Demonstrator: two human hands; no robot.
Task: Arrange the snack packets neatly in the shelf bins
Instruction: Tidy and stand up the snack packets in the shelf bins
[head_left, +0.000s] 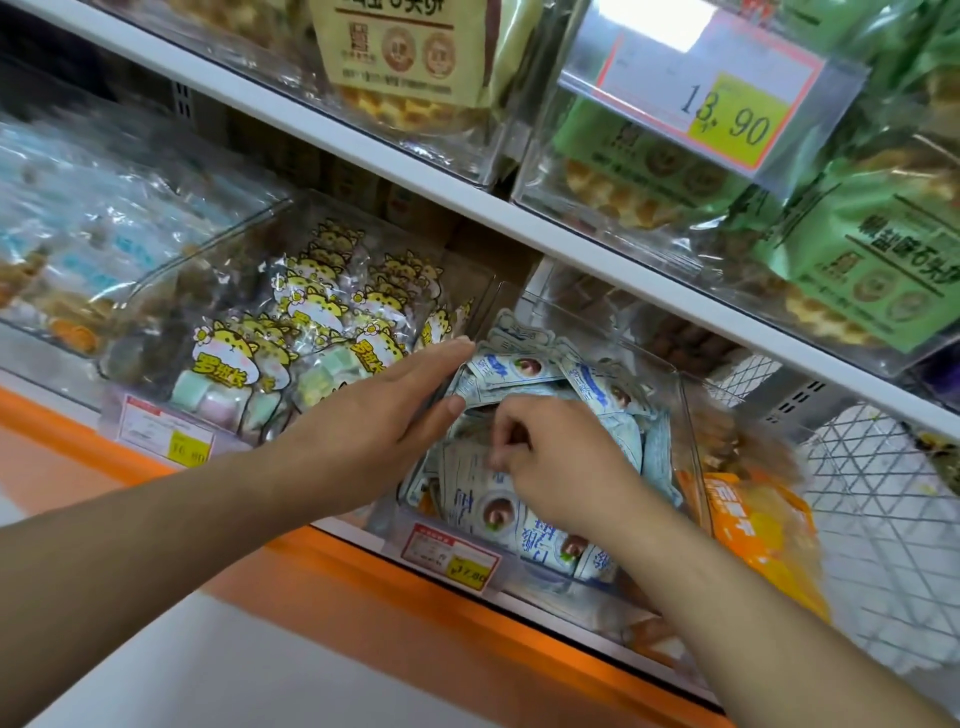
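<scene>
Blue packets (511, 366) lie under right hand (561, 462) (fingers curled, pinching one)

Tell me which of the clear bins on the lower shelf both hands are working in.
The bin of pale blue and white packets, second from the right, beside the yellow cat-print packets. The left hand lies flat against its packets; the right hand pinches one.

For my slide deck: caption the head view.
Both hands tidy blue-white snack packets in a clear shelf bin.
</scene>
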